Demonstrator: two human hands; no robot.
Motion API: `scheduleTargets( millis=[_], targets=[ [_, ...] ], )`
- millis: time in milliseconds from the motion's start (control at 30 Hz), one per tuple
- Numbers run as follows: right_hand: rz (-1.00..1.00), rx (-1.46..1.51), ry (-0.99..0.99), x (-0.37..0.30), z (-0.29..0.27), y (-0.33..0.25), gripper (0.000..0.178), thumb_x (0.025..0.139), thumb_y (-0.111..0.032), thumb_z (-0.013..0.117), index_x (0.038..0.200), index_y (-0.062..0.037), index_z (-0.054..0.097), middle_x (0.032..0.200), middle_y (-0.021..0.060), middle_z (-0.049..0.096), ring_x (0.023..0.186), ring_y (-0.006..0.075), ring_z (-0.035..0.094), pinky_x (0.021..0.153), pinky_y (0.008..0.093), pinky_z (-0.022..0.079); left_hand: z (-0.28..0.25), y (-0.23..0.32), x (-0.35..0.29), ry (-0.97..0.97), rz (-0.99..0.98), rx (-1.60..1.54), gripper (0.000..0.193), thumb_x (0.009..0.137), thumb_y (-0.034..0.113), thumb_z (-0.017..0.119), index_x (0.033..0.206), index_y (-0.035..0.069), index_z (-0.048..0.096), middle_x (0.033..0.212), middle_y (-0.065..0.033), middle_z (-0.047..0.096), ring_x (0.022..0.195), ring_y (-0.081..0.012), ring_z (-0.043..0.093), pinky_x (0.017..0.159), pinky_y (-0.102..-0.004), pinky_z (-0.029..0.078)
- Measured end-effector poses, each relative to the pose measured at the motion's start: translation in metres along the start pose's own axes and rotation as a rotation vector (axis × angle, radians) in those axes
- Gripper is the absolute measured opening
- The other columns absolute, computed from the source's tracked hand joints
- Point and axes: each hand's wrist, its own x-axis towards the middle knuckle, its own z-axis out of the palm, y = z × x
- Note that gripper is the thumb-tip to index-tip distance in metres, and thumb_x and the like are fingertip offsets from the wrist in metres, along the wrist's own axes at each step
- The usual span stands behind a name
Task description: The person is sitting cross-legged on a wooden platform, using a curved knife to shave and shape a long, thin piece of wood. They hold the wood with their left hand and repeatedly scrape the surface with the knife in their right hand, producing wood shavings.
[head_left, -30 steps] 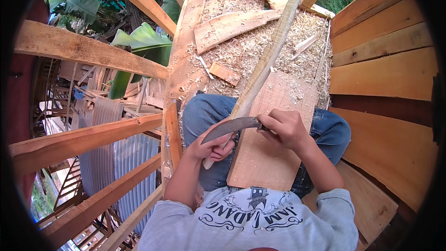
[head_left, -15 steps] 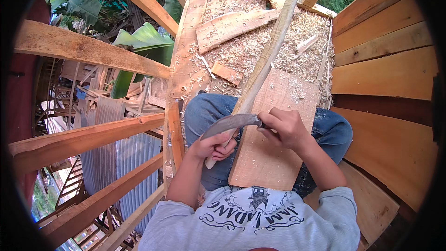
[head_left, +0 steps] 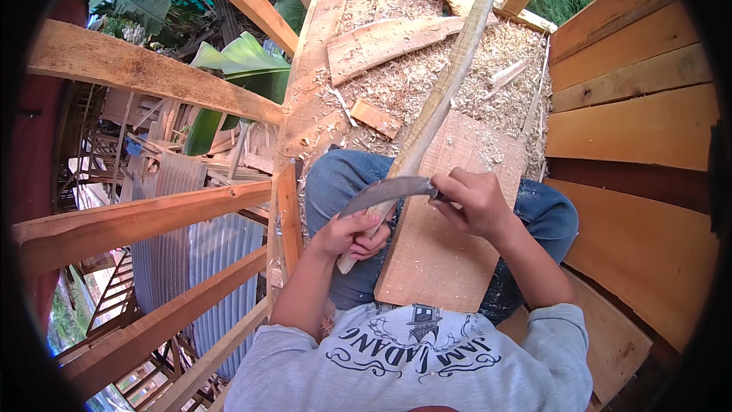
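My left hand (head_left: 355, 236) is closed round the near end of a long wooden stick (head_left: 438, 107), which slants up and away to the right. In my right hand (head_left: 474, 203) is the dark handle of a curved knife (head_left: 389, 189). Its grey blade lies across the stick just above my left hand, and its far tip comes close to my left thumb. Under the stick, a wide flat board (head_left: 438, 259) rests across my lap between my bent knees.
Wood shavings (head_left: 415, 69) cover the floor ahead, with a curved plank (head_left: 381, 49) and a small wood block (head_left: 376, 119) among them. Wooden rails (head_left: 145, 221) run along the left. A plank wall (head_left: 633, 130) stands on the right.
The knife and my right hand have shifted slightly away from me and to the right along the stick. My left hand keeps its hold; the view has shifted slightly.
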Motion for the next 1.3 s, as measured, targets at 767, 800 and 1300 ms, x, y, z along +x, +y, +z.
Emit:
scheduleTargets(
  millis=[767,800,1300],
  targets=[
    [0.270,0.127,0.334,0.012,0.009,0.024,0.026,0.080,-0.007,0.068,0.103,-0.0032,0.057,0.068,0.0116,0.058,0.052,0.0201,0.057,0.048,0.0302,0.045,-0.001,0.001,-0.004,0.005,0.023,-0.050,0.024,0.095,0.024,0.046,0.103,0.004,0.034,0.048,0.0027,0.026,0.033,-0.0046,0.025,0.027,-0.0207,0.022],
    [0.322,0.126,0.354,0.006,0.009,0.025,0.027,0.080,-0.007,0.068,0.104,-0.0032,0.057,0.068,0.0114,0.058,0.052,0.0197,0.057,0.048,0.0303,0.044,0.002,0.001,-0.001,0.002,0.009,-0.046,0.024,0.095,0.024,0.046,0.102,0.004,0.034,0.047,0.0027,0.026,0.033,-0.0047,0.025,0.027,-0.0208,0.022],
    [0.380,0.092,0.354,0.010,-0.001,0.046,0.027,0.080,-0.009,0.069,0.104,-0.0047,0.056,0.069,0.0096,0.060,0.052,0.0177,0.059,0.048,0.0301,0.044,0.004,0.007,0.003,0.031,0.010,-0.070,0.026,0.096,0.024,0.046,0.102,0.003,0.032,0.049,0.0024,0.028,0.034,-0.0041,0.028,0.027,-0.0200,0.023]
  ],
)
